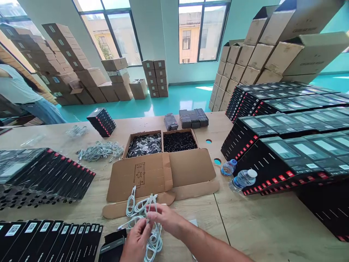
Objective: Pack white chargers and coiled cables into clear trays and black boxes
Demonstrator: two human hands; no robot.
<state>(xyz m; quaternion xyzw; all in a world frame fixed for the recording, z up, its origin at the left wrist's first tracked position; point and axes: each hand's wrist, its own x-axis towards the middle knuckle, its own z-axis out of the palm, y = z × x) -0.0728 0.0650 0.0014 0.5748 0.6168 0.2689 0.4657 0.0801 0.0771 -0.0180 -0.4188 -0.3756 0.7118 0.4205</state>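
My left hand [137,238] pinches a white cable [151,201] just in front of the flattened cardboard. Close against it, my right hand [167,220] also has its fingers closed on that cable. More bundled white cables [154,243] lie under and around both hands, and one coil [131,205] rests on the cardboard's near flap. Beside my left hand stands a small black box [112,248] with its flap up. The exact part of the cable between my fingertips is hidden.
Opened cardboard [140,174] lies ahead, before trays of dark discs [144,145] and small black parts [180,142]. Black boxes are stacked left [54,174] and right [280,160]. Two water bottles [243,180] [228,168] stand right. A person [21,87] is at far left.
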